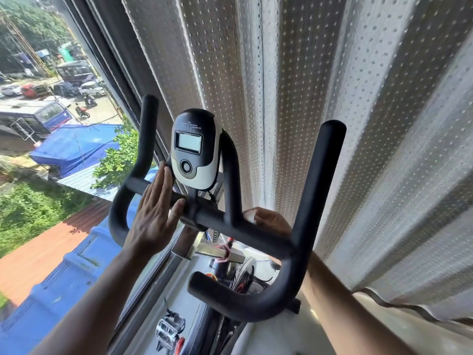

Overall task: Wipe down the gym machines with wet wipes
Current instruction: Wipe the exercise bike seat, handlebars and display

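Note:
An exercise bike's black foam handlebar [256, 234] fills the middle, with a black and white display console [195, 149] mounted above its crossbar. My left hand [156, 213] lies flat with straight fingers against the left part of the crossbar, fingertips beside the console and thumb touching the bar. Behind the crossbar, my right hand [271, 221] pinches a white wet wipe [249, 216] at the foot of the curved centre post. Much of that hand is hidden by the bar.
A perforated white curtain [320, 98] hangs close behind the bike on the right. A window [64, 124] at left looks down on a street and roofs. The bike's frame, flywheel [243, 272] and metal pedal [167, 331] lie below the handlebar.

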Tool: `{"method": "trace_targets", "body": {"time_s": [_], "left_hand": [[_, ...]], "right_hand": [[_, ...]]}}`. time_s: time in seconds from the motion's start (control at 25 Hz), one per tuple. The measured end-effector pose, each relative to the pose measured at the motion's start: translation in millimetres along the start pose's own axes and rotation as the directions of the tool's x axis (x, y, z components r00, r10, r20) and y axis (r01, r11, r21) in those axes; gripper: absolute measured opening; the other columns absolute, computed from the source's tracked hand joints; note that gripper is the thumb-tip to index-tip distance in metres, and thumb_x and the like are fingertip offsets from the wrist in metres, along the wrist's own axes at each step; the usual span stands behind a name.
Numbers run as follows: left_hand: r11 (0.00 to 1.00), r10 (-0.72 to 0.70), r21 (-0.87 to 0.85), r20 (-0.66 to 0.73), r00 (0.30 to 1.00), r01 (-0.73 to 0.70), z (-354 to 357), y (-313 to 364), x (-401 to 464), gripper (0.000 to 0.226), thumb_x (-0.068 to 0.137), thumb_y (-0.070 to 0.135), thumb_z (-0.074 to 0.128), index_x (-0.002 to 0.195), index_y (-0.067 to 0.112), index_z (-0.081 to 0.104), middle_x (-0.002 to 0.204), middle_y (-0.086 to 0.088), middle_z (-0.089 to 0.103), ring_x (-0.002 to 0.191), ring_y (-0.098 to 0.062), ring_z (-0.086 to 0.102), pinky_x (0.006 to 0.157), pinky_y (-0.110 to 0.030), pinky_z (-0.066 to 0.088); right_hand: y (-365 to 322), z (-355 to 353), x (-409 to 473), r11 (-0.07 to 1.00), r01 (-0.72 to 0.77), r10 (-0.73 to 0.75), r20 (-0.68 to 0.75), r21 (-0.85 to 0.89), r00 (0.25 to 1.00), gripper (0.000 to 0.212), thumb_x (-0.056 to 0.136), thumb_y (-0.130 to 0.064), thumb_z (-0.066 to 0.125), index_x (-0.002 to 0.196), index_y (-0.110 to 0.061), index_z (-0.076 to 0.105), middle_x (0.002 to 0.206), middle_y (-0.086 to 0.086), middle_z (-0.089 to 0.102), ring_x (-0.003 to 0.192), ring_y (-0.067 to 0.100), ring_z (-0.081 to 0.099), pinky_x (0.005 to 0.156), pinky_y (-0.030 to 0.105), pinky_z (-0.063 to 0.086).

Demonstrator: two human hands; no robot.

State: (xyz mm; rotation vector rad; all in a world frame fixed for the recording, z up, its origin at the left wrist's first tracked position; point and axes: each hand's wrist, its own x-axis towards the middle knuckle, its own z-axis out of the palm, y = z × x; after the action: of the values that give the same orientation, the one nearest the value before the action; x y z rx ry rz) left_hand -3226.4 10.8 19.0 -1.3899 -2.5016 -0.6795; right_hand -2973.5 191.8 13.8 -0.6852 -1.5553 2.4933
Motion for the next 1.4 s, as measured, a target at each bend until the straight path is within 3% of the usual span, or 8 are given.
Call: {"method": "trace_targets", "body": {"time_s": [0.28, 0.48, 0.56, 0.6, 0.72, 0.84, 1.12, 1.4], "left_hand": [[0.999, 0.012, 0.035, 0.017, 1.0, -0.012, 1.0, -1.3, -1.8, 0.074, 0.105, 0.055, 0.025, 0.165, 0.02, -0.002, 0.173, 0.008, -0.006, 0.157, -0.001, -0.006, 0.116, -0.011, -0.001], [0.999, 0.039, 0.029, 0.008, 0.999, -0.039, 0.4, 3.0, -1.4, 0.073, 0.106, 0.053, 0.023, 0.165, 0.017, 0.0, 0.172, 0.009, -0.007, 0.158, -0.004, -0.004, 0.119, -0.018, 0.005], [0.999, 0.035, 0.027, 0.011, 0.999, -0.036, 0.2, 3.3, -1.9, 0.073, 0.105, 0.054, 0.022, 0.165, 0.018, 0.0, 0.171, 0.012, -0.009, 0.158, -0.003, -0.004, 0.119, -0.024, 0.009], [0.999, 0.032, 0.023, 0.014, 0.999, -0.032, 0.4, 3.5, -2.1, 0.073, 0.105, 0.055, 0.022, 0.165, 0.018, 0.0, 0.171, 0.013, -0.009, 0.157, -0.003, -0.004, 0.119, -0.025, 0.01], [0.999, 0.016, 0.027, 0.022, 1.0, -0.016, -1.1, 5.7, -2.9, 0.074, 0.105, 0.055, 0.021, 0.165, 0.019, 0.0, 0.17, 0.016, -0.011, 0.157, -0.002, -0.005, 0.119, -0.022, 0.007], [0.999, 0.009, 0.048, 0.03, 1.0, -0.011, -0.6, 6.0, -2.0, 0.073, 0.106, 0.053, 0.022, 0.165, 0.018, -0.001, 0.172, 0.011, -0.01, 0.158, -0.004, -0.006, 0.118, -0.009, -0.008], [0.998, 0.023, 0.057, 0.044, 0.999, -0.025, -1.9, 3.3, -2.1, 0.073, 0.106, 0.054, 0.022, 0.165, 0.019, -0.002, 0.173, 0.008, -0.009, 0.157, -0.003, -0.007, 0.117, -0.008, -0.008], [0.998, 0.016, 0.052, 0.018, 1.0, -0.017, 0.5, 1.8, -1.9, 0.074, 0.105, 0.054, 0.024, 0.166, 0.019, 0.0, 0.168, 0.021, -0.016, 0.156, 0.002, -0.008, 0.116, -0.007, -0.007]], "right_hand": [[48.7, -75.1, 22.9, 0.999, 0.001, -0.002, 0.026, 0.038, 1.0, 0.039, 0.084, -0.01, 0.08, 0.092, 0.019, 0.056, 0.085, 0.043, 0.049, 0.085, 0.044, 0.044, 0.072, 0.071, 0.035], [65.4, -36.1, 24.7, 0.985, 0.04, -0.03, -0.062, 0.166, 0.998, 0.022, 0.104, 0.009, 0.04, 0.105, 0.016, 0.06, 0.097, 0.021, 0.059, 0.087, 0.031, 0.063, 0.069, 0.012, 0.047], [46.4, -20.5, 9.7, 0.959, 0.181, -0.124, -0.252, 0.216, 0.96, 0.033, 0.106, 0.013, 0.02, 0.115, 0.039, 0.039, 0.129, -0.02, 0.005, 0.117, 0.046, 0.05, 0.071, -0.002, 0.02], [50.6, -32.4, 12.9, 0.953, 0.175, -0.116, -0.235, 0.249, 0.965, 0.033, 0.106, 0.014, 0.017, 0.124, 0.038, 0.031, 0.159, 0.018, 0.014, 0.128, 0.047, 0.045, 0.075, -0.006, 0.015], [52.1, -21.2, -6.0, 0.978, 0.207, -0.193, -0.304, 0.013, 0.933, 0.043, 0.104, 0.008, 0.03, 0.132, -0.003, 0.061, 0.122, 0.019, 0.07, 0.121, 0.023, 0.063, 0.101, 0.009, 0.04], [56.7, -24.5, 29.9, 0.941, 0.011, -0.002, -0.027, 0.337, 1.0, 0.024, 0.082, 0.005, 0.063, 0.077, -0.011, 0.08, 0.078, 0.008, 0.074, 0.06, 0.011, 0.073, 0.054, 0.022, 0.058], [57.6, 41.9, 87.6, 0.946, 0.143, -0.18, 0.107, 0.291, 0.978, 0.039, 0.068, -0.046, 0.091, 0.101, -0.026, 0.081, 0.094, -0.002, 0.076, 0.079, 0.011, 0.07, 0.067, 0.023, 0.054], [67.8, 1.8, 74.7, 0.822, 0.048, -0.151, 0.137, 0.567, 0.979, 0.022, 0.072, 0.006, 0.078, 0.094, 0.0, 0.077, 0.089, 0.019, 0.075, 0.072, 0.028, 0.076, 0.062, 0.031, 0.063]]}}
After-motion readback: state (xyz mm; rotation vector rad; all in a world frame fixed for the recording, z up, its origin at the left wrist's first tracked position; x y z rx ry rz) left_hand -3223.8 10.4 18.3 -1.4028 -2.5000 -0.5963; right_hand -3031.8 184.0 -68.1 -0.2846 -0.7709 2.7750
